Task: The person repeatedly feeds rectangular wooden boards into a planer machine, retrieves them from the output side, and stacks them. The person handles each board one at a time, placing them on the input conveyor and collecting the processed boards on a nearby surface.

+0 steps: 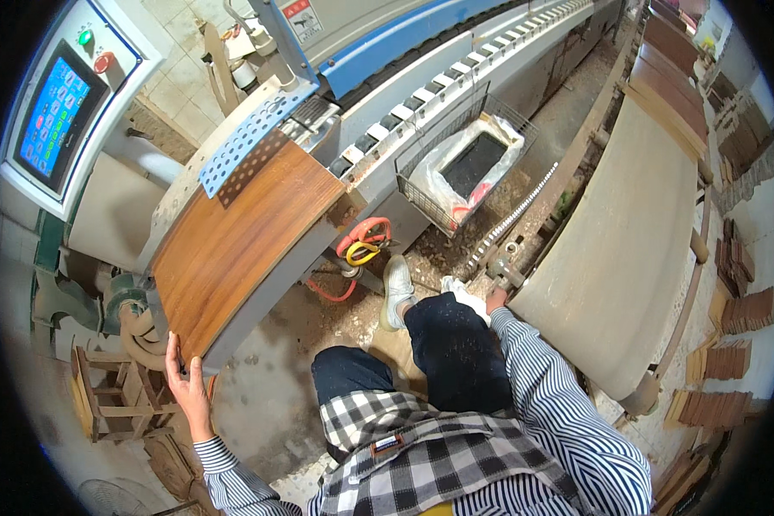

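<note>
By dusty floor (271, 417), lower left, the spread left hand (190, 391) touches the board (249, 245), maybe steadying it, while the right hand's (496, 299) grip is unclear.

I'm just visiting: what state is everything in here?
Touchscreen: lit
Wood-grain panel: lying flat
Orange hose: looped up
Wire basket: loaded, open-topped
Brown boards: stacked
Left hand: open, at the panel's near end
Right hand: partly hidden, grip unclear

A control panel (88, 101) with a lit screen (53, 119) stands at upper left. Brown boards (748, 310) lie stacked at far right.
</note>
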{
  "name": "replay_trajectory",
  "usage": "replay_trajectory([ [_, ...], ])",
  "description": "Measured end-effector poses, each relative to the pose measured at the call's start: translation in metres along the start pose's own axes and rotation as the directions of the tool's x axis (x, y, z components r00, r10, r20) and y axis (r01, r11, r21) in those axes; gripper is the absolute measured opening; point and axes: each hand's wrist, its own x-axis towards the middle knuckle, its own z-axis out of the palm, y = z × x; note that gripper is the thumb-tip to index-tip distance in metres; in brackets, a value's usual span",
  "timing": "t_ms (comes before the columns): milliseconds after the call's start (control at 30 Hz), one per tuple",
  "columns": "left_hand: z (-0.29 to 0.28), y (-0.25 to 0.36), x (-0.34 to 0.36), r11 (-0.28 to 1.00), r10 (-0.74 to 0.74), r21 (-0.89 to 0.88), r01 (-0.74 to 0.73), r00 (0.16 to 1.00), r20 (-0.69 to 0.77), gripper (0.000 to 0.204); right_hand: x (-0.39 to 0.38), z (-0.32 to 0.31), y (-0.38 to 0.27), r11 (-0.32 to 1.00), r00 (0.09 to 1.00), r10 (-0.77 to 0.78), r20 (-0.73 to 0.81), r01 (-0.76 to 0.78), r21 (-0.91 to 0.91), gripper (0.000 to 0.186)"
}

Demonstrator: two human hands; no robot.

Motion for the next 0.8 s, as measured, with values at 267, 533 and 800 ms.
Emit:
replay_trajectory([
  [267,0.032,0.038,0.018,0.922,0.072,0.380,-0.074,0.997,0.020,0.055,0.010,0.012,0.017,0.999,0.999,0.039,0.002,-0.039,-0.010,0.006],
  [533,0.090,0.082,0.043,0.892,0.178,0.414,-0.180,0.983,0.045,0.057,0.008,0.005,0.012,0.997,0.997,0.071,0.014,-0.071,-0.036,0.005],
  [800,0.121,0.088,0.060,0.959,0.249,0.109,-0.260,0.963,0.108,0.062,0.001,0.013,0.006,0.992,1.000,-0.019,0.012,0.020,-0.121,0.009],
])
